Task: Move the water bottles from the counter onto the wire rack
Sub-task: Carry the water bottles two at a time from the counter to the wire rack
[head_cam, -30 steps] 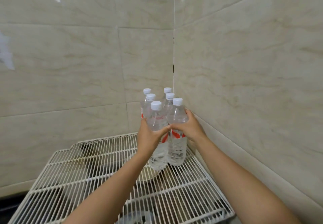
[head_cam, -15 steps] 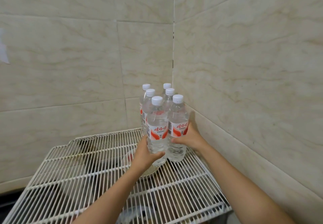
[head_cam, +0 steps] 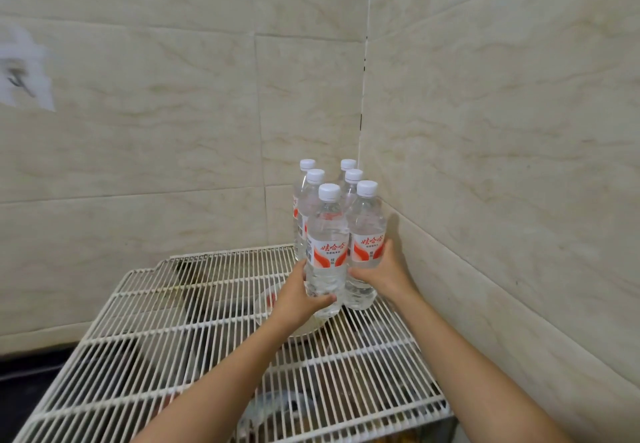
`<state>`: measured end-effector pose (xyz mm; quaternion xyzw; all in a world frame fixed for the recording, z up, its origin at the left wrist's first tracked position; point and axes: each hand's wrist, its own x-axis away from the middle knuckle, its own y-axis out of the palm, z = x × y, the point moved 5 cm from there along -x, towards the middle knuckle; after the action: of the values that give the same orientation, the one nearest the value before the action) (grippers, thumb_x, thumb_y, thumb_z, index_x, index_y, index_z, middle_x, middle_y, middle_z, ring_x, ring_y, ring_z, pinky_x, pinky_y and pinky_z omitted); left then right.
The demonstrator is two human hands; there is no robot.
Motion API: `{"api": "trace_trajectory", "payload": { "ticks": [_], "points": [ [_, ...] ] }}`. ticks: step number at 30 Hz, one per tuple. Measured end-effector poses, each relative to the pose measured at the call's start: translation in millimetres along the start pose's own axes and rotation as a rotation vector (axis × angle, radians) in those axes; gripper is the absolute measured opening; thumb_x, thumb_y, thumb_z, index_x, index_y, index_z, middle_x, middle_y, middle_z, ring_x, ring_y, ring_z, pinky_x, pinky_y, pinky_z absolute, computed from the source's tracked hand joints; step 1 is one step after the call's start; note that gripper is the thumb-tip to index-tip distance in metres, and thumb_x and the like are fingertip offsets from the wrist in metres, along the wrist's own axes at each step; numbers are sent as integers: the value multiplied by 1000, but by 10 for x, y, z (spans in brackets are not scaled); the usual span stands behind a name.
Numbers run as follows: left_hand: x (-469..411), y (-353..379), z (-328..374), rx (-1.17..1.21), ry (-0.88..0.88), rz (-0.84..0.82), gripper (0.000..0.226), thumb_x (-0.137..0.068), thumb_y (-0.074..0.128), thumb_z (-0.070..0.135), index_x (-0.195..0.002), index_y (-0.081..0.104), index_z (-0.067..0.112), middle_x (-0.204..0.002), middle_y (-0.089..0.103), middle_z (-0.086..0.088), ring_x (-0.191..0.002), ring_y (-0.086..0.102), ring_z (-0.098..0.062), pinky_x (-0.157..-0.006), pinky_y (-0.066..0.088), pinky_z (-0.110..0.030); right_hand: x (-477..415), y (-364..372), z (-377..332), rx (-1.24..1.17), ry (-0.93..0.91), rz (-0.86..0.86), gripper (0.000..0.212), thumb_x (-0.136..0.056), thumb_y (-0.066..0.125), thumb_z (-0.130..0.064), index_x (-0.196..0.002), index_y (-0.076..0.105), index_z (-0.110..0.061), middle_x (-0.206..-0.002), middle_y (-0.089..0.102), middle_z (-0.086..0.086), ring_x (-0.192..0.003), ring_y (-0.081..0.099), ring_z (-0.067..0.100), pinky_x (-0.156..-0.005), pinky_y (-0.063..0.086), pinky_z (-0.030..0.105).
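Lowering looks done — grips have slid lower. Two front bottles (head_cam: 327,252) stand on the rack (head_cam: 173,321) beside four others, left hand (head_cam: 300,299) and right hand (head_cam: 385,273) fingers curled round one each.

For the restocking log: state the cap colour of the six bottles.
White; the caps show best in the head view.

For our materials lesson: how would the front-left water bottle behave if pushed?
Probably heavy for its size: the front-left bottle looks full. Tall and narrow on the wire rack, it may tip easily. Its clear plastic likely flexes if squeezed.
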<state>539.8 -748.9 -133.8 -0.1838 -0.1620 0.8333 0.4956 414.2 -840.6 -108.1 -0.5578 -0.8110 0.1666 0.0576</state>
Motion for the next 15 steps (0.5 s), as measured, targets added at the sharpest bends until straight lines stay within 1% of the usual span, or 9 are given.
{"api": "trace_trajectory", "payload": {
  "ticks": [2, 3, 5, 7, 9, 11, 13, 15],
  "points": [
    [55, -43, -32, -36, -37, 21, 81, -72, 73, 17, -138, 27, 19, -136, 47, -7, -116, 49, -17, -99, 42, -32, 66, -12, 25, 7, -10, 39, 92, -66, 79, -10, -140, 26, -17, -135, 49, 5, -124, 49, 23, -101, 42, 41],
    [90, -76, -55, -57, -63, 35, 84, -72, 73, 18, -141, 24, 20, -138, 45, -8, -123, 46, -21, -102, 42, -37, 109, -19, 43, 20, -21, 85, 96, -65, 80, -12, -142, 23, -20, -138, 46, 5, -127, 46, 24, -103, 40, 44],
    [167, -151, -85, -79, -99, 66, 88, -72, 73, 18, -142, 20, 20, -141, 42, -10, -128, 43, -26, -103, 42, -40, 231, -40, 56, 36, -57, 208, 99, -65, 80, -14, -144, 20, -23, -143, 39, 7, -132, 39, 26, -107, 38, 47],
    [270, -233, -94, -92, -113, 99, 87, -73, 72, 19, -143, 20, 20, -141, 41, -10, -127, 43, -26, -102, 43, -38, 410, -44, 18, 46, -105, 297, 95, -68, 78, -15, -144, 21, -19, -144, 36, 9, -135, 31, 26, -109, 32, 43],
    [410, -321, -105, -109, -121, 143, 85, -74, 71, 20, -143, 21, 20, -140, 42, -9, -126, 44, -24, -102, 44, -38, 619, 15, -41, 81, -177, 311, 87, -72, 76, -16, -142, 25, -17, -144, 35, 9, -134, 29, 24, -106, 30, 35],
    [586, -410, -124, -135, -116, 195, 83, -75, 70, 23, -142, 22, 20, -142, 41, -6, -127, 43, -21, -103, 42, -37, 825, 177, -111, 147, -273, 225, 79, -74, 74, -20, -140, 31, -18, -144, 32, 9, -135, 28, 23, -106, 30, 31],
    [791, -510, -140, -180, -96, 252, 79, -76, 69, 27, -141, 24, 21, -142, 41, -3, -127, 43, -17, -105, 40, -36, 996, 446, -169, 216, -351, 44, 72, -77, 70, -25, -138, 33, -21, -147, 25, 6, -138, 23, 20, -108, 28, 28],
    [1020, -653, -178, -256, -80, 323, 74, -78, 67, 29, -140, 27, 19, -142, 41, -2, -126, 43, -16, -106, 38, -34, 1138, 725, -202, 244, -377, -123, 68, -80, 67, -29, -138, 32, -24, -150, 19, 3, -140, 18, 18, -110, 25, 28]
  ]
}}
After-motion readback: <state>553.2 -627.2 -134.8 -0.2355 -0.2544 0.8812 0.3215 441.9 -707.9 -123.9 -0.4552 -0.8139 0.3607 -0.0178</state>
